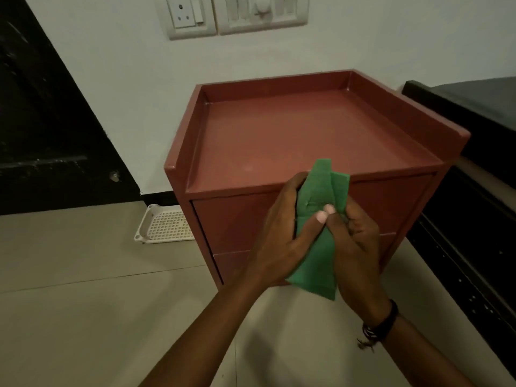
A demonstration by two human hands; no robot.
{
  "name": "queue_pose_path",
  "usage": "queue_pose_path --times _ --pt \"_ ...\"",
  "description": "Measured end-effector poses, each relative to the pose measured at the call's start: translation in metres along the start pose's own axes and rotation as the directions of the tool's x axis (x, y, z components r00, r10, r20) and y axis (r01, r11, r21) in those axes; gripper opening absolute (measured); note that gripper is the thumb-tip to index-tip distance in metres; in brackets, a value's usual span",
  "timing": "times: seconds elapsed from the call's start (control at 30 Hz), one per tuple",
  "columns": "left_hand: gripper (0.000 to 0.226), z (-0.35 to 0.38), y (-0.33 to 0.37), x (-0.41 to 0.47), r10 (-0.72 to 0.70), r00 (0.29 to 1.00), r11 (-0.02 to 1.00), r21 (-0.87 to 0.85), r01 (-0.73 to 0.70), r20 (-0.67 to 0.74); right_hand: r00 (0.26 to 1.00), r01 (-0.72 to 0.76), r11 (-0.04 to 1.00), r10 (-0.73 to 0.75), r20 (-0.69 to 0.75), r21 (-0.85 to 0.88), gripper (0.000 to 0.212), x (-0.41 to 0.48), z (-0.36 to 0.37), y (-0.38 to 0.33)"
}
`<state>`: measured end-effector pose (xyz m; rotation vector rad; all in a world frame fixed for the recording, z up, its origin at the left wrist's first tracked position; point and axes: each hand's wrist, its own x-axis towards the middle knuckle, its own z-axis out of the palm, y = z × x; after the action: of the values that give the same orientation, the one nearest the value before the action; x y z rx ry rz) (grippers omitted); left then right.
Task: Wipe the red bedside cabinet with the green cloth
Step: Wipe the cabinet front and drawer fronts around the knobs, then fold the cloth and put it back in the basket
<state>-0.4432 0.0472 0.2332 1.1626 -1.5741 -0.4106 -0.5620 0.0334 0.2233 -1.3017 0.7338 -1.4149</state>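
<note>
Hands, left [282, 233] and right [353, 241], clutch green cloth [318, 247] before red cabinet [293, 129]; white basket [164, 224] beside it.

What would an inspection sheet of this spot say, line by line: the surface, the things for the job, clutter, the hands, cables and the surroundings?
Surface: red bedside cabinet has a bare top with a raised rim on three sides; drawer fronts below.
Job's things: green cloth, folded into a long strip, held in front of the cabinet, not yet on its top.
Clutter: white plastic basket on the floor left of the cabinet.
Hands: left hand and right hand both have a grip on the cloth, thumbs meeting at its middle; dark wristband on the right wrist.
Cables: nothing seen.
Surroundings: white wall with socket and switch panel; dark door left; dark furniture right; tiled floor.
</note>
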Motion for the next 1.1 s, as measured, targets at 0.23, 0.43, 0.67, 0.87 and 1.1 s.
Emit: queue_pose_path --times 0.23,0.43,0.67,0.87,1.1 --pt "0.058 -0.016 0.059 0.052 -0.274 0.944 0.932 -0.295 0.212 -0.185 0.897 -0.421 0.881 0.369 0.245 0.214 0.03 0.057 0.01 -0.096" --pt "0.054 -0.062 0.131 0.118 -0.469 0.87 0.792 -0.509 0.337 -0.153 0.806 -0.58 0.78 0.507 0.305 0.235 0.032 0.109 0.039 -0.197" --pt "0.066 -0.157 0.239 0.228 -0.461 0.871 0.726 -0.637 0.26 -0.17 0.801 -0.59 0.768 0.515 0.305 0.251 0.034 0.187 0.094 -0.33" --pt "0.065 -0.221 0.314 0.295 -0.53 0.839 0.658 -0.685 0.313 -0.125 0.798 -0.578 0.799 0.511 0.318 0.165 0.032 0.248 0.139 -0.424" --pt "0.063 -0.287 0.391 0.366 -0.543 0.812 0.7 -0.649 0.297 -0.214 0.704 -0.609 0.779 0.443 0.556 0.15 0.042 0.311 0.179 -0.521"
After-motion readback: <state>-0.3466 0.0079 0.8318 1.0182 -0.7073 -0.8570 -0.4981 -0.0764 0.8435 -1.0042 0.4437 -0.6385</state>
